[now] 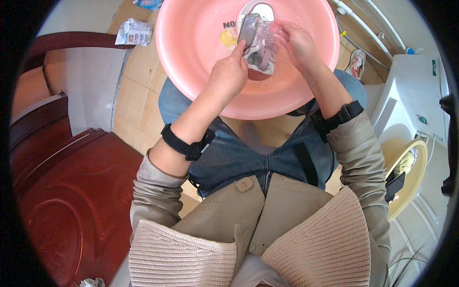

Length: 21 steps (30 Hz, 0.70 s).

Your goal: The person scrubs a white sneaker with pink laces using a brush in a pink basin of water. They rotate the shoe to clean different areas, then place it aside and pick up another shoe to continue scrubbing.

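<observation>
A white shoe (263,68) with pale purple laces lies in the pink plastic basin (186,64), its toe towards the far side. Over its left side is an elongated grey dotted piece (250,30), possibly a brush; wet shine blurs its edge. My left hand (229,71) grips the near end of this grey piece, with finger and thumb beside the shoe opening. On the other side, my right hand (296,41) has bent fingers against the shiny wet area by the laces. Whether those fingertips pinch something is not clear.
The basin rests at my knees. At left are a dark red wooden seat (89,186) and a white pouch (134,32). To the right stand a white appliance (412,89), a yellow tub (419,183) holding items, and another shoe (356,64) near white pipes (369,30).
</observation>
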Each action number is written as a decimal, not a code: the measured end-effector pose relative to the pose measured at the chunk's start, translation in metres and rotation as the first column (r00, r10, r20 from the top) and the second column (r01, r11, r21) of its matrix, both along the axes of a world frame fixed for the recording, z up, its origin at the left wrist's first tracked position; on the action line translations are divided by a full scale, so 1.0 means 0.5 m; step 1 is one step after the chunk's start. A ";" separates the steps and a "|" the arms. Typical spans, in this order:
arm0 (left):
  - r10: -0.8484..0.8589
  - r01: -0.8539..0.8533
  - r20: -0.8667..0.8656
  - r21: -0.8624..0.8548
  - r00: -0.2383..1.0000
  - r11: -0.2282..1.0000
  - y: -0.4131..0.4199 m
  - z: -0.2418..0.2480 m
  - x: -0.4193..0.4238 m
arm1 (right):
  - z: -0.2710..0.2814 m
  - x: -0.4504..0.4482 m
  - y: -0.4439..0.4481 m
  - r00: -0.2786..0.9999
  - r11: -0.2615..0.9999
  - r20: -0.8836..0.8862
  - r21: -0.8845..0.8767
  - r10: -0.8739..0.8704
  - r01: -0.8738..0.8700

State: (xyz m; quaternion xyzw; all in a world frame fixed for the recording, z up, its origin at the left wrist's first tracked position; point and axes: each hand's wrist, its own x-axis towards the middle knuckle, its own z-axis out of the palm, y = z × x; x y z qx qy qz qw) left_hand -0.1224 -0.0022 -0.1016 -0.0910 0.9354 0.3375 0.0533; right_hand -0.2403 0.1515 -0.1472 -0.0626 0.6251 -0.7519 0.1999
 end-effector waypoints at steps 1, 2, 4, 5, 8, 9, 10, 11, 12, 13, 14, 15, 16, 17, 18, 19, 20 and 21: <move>-0.009 0.009 0.019 -0.007 1.000 1.000 0.003 0.005 -0.012 | -0.041 -0.007 0.002 0.996 0.981 -0.090 0.189 -0.013 0.030; -0.033 0.034 0.028 -0.008 0.999 0.999 0.010 0.008 -0.032 | -0.118 -0.025 0.012 0.982 0.923 -0.189 0.373 -0.022 0.092; -0.052 0.052 0.032 0.001 0.998 0.999 0.004 0.010 -0.022 | -0.113 -0.019 -0.009 0.997 0.894 -0.067 0.445 -0.025 0.052; -0.058 0.058 0.038 0.005 0.998 0.998 0.001 0.013 -0.010 | -0.093 -0.004 -0.021 0.989 0.943 0.145 0.333 -0.033 -0.018; -0.155 0.154 0.047 0.029 0.987 0.988 0.006 0.020 0.021 | -0.078 -0.006 -0.022 0.904 0.984 0.426 0.145 0.029 -0.100; -0.161 0.161 0.041 -0.003 0.986 0.987 0.007 0.012 0.009 | -0.082 -0.011 -0.016 0.884 0.987 0.465 0.113 0.052 -0.117; -0.159 0.160 0.035 -0.037 0.987 0.986 0.008 -0.005 -0.009 | -0.079 -0.008 -0.014 0.886 0.982 0.457 0.120 0.073 -0.143; -0.157 0.158 0.029 -0.070 0.987 0.985 0.009 -0.020 -0.029 | -0.076 -0.001 -0.010 0.888 0.977 0.450 0.128 0.094 -0.169; -0.140 0.141 0.022 -0.084 0.990 0.986 0.021 -0.033 -0.053 | -0.074 -0.001 -0.002 0.888 0.969 0.444 0.137 0.124 -0.204; -0.129 0.129 0.010 -0.099 0.992 0.987 0.029 -0.041 -0.073 | -0.066 0.002 0.000 0.891 0.967 0.440 0.159 0.111 -0.199; -0.116 0.115 -0.003 -0.114 0.993 0.987 0.036 -0.046 -0.084 | -0.057 0.005 0.000 0.894 0.964 0.437 0.181 0.099 -0.195; -0.121 0.119 -0.005 -0.117 0.993 0.986 0.042 -0.048 -0.089 | -0.053 0.005 0.002 0.899 0.960 0.430 0.211 0.078 -0.184; -0.123 0.121 -0.008 -0.121 0.992 0.985 0.046 -0.049 -0.091 | -0.058 0.003 0.003 0.887 0.971 0.454 0.160 0.085 -0.175; -0.122 0.120 -0.010 -0.126 0.992 0.985 0.046 -0.048 -0.089 | -0.067 0.000 0.002 0.874 0.980 0.476 0.109 0.096 -0.167; -0.135 0.134 -0.001 -0.096 0.991 0.986 0.045 -0.043 -0.086 | -0.076 -0.008 0.000 0.860 0.986 0.498 0.057 0.110 -0.160; -0.171 0.171 0.006 -0.069 0.985 0.983 0.016 -0.013 -0.064 | -0.061 0.000 -0.023 0.862 0.988 0.500 0.068 0.089 -0.141; -0.208 0.208 0.013 -0.044 0.978 0.977 -0.014 0.016 -0.044 | -0.047 0.009 -0.047 0.863 0.989 0.502 0.079 0.067 -0.123; -0.222 0.223 0.033 -0.029 0.975 0.974 -0.023 0.024 -0.026 | -0.052 0.012 -0.051 0.860 0.988 0.506 0.087 0.067 -0.128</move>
